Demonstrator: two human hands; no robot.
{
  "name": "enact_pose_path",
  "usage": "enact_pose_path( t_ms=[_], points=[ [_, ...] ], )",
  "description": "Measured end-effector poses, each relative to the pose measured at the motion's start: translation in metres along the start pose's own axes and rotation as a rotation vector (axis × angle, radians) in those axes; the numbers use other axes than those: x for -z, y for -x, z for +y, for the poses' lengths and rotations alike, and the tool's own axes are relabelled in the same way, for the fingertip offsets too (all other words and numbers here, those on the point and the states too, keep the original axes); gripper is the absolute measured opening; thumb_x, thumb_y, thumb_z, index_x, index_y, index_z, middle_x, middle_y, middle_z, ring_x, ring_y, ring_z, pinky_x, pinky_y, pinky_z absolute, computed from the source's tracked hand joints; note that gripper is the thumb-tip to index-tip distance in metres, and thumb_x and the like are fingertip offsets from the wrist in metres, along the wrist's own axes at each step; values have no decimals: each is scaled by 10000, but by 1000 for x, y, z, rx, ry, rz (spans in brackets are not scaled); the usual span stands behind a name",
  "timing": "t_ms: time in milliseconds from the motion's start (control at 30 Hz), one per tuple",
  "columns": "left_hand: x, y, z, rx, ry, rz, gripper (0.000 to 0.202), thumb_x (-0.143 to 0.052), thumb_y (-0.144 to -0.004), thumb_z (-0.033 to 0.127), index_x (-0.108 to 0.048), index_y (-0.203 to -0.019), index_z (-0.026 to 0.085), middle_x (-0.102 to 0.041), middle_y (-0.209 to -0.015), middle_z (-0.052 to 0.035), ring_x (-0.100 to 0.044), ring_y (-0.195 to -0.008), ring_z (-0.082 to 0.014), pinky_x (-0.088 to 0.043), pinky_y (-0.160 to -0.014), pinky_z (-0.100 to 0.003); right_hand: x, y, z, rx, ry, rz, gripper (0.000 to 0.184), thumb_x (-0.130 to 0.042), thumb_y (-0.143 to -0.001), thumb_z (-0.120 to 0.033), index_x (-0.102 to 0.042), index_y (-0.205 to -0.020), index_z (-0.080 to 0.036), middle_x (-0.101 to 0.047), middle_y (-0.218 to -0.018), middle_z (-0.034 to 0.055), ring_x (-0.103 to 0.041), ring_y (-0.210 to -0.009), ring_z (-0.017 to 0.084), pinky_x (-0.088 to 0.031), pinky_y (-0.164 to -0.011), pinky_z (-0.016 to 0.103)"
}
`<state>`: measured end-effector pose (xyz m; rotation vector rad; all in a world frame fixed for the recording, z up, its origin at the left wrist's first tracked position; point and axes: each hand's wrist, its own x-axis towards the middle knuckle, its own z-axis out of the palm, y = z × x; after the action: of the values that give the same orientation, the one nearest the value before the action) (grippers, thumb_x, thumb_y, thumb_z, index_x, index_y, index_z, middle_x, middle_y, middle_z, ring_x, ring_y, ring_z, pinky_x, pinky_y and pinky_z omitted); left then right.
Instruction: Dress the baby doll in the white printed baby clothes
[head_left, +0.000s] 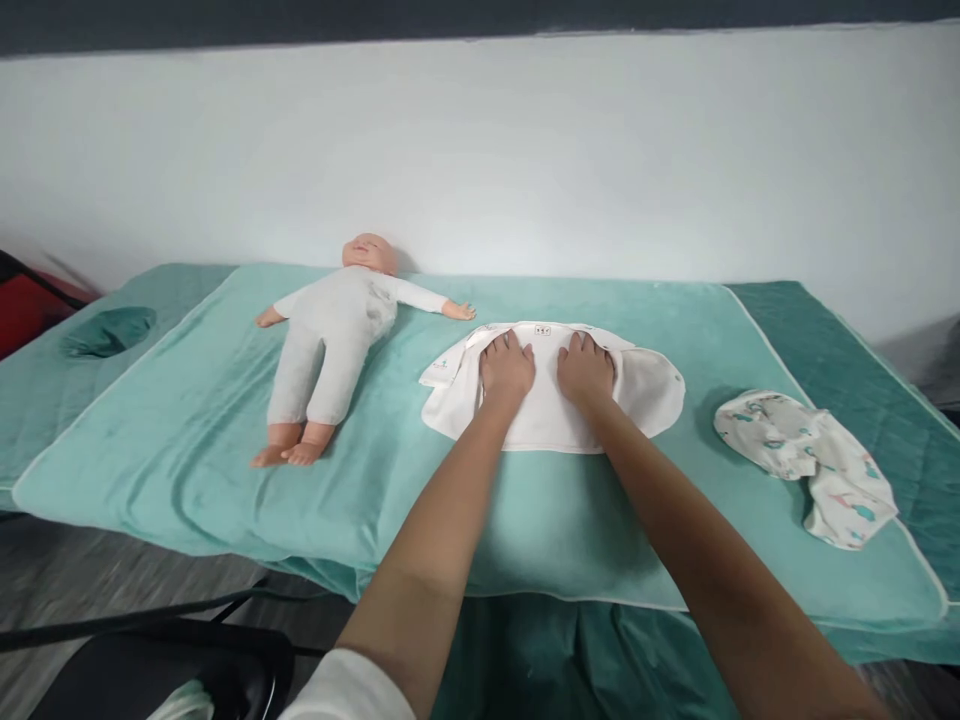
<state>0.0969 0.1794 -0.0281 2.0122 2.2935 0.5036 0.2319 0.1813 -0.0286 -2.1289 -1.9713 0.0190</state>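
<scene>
A white baby shirt lies spread open on the green bed cover, its inside facing up and a small label at the neckline. My left hand rests on its left half, palm down with fingers stretched toward the collar. On the right half, my right hand lies in the same way, fingers flat on the cloth. Neither hand visibly grips the fabric, though the fingertips are partly against its folds. To the left a baby doll in a white bodysuit lies on its back, arms out.
Patterned baby trousers lie crumpled at the right. The green cover spreads over a massage bed with a face hole at the left end. A white wall stands behind. A black chair is at the lower left.
</scene>
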Motion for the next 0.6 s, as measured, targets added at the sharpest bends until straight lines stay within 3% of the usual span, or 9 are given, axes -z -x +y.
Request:
enact_pose_path(
  t_ms=[100, 267, 400, 600],
  points=[
    [1, 11, 2, 12, -2, -13, 641, -295, -1039, 400, -411, -1541, 19, -474, -1555, -226, -418, -1462, -344, -302, -1246, -473, 0, 8, -4, 3, 16, 40, 581, -253, -1045, -314, -458, -1518, -47, -433, -1555, 220, -458, -1387, 347, -330, -1179, 485],
    [4, 34, 1, -15, -8, -75, 701, -250, -1041, 400, -313, -1569, -56, -305, -1656, -228, -258, -1568, -324, -140, -1321, -454, -2, 24, -4, 126, 46, 20, 608, -255, -1049, -324, -433, -1536, -7, -314, -1631, 221, -250, -1548, 304, -193, -1268, 462],
    [7, 51, -3, -47, 1, -73, 689, -261, -1039, 413, -342, -1572, -16, -246, -1680, -212, -205, -1591, -316, -147, -1322, -459, 0, 40, -1, 137, 42, -45, 640, -253, -1056, -365, -370, -1580, -17, -251, -1660, 208, -223, -1565, 305, -177, -1275, 456],
    [13, 83, -13, -134, 84, -29, 599, -349, -1028, 394, -475, -1513, 66, -339, -1651, -190, -274, -1564, -350, -225, -1298, -513, 8, 71, 2, 169, 42, -66, 642, -260, -1063, -382, -356, -1592, -33, -239, -1666, 196, -220, -1571, 298, -199, -1272, 442]
  ],
)
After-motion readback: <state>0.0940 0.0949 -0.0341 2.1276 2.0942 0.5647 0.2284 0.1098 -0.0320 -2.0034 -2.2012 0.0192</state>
